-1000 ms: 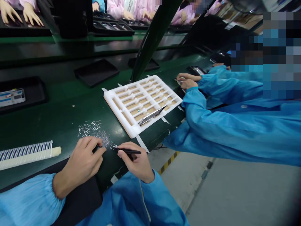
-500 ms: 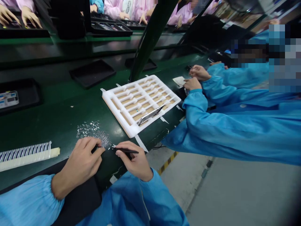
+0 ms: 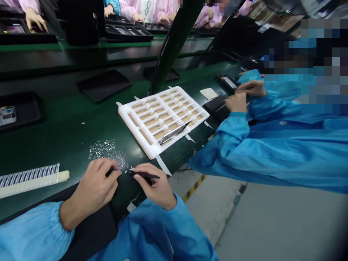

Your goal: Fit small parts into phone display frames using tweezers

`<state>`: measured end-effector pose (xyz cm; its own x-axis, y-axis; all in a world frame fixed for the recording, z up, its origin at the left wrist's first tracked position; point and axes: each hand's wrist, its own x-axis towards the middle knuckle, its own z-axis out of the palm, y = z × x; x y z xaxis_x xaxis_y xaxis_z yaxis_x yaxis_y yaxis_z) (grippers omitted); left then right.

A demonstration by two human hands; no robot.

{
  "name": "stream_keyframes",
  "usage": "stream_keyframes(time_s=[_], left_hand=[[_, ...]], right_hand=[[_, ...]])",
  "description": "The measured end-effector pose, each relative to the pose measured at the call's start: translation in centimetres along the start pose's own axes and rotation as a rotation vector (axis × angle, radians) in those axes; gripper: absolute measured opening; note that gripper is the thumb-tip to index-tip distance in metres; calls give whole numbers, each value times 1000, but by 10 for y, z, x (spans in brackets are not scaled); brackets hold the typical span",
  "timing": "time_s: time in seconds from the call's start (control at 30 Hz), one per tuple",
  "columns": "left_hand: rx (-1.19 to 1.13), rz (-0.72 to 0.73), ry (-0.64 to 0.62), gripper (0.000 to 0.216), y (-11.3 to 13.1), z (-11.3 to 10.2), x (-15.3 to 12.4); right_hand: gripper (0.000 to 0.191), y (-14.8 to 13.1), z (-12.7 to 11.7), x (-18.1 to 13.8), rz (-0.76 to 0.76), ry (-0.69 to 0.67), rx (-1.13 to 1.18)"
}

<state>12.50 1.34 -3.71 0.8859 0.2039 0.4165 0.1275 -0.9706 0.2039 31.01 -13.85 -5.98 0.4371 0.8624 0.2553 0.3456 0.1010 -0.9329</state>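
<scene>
My right hand (image 3: 153, 181) pinches dark tweezers (image 3: 146, 174), their tips pointing left at a few tiny bright pieces on the green tabletop. My left hand (image 3: 99, 181) rests beside the tips with fingers curled and thumb close to them; whatever the fingers hold, if anything, is hidden. Just behind my left hand lies a scattered pile of small shiny metal pieces (image 3: 107, 146). A white slotted foam tray (image 3: 127, 114) stands beyond my right hand, and a thin flat panel with a dark edge (image 3: 174, 133) leans in its near slots.
At the left is a strip with a row of slim parts (image 3: 29, 179). Black trays (image 3: 104, 86) lie along the far side, one with a phone-like part (image 3: 7, 115). A dark green post (image 3: 176, 43) rises behind the foam tray. To the right, a co-worker's hands (image 3: 237, 101) work near a white pad (image 3: 208, 93).
My hands and the tweezers have hardly moved. The co-worker's hands shifted right, uncovering the white pad and a dark box. The far black trays slid slightly left.
</scene>
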Motion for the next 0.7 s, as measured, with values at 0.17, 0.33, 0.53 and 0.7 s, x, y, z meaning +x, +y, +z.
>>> stream_keyframes(time_s=[0.17,0.33,0.53,0.7], left_hand=[[2,10,10,19,0,0,0],[17,24,-28,28,0,0,0],[75,18,-69,34,1,0,1],[111,37,-89,32,0,0,1]], right_hand=[[12,1,0,0,4,-16,5],[12,0,3,3,133,21,86],[39,3,5,13,386,-1,269],[49,4,6,19,442,-9,314]])
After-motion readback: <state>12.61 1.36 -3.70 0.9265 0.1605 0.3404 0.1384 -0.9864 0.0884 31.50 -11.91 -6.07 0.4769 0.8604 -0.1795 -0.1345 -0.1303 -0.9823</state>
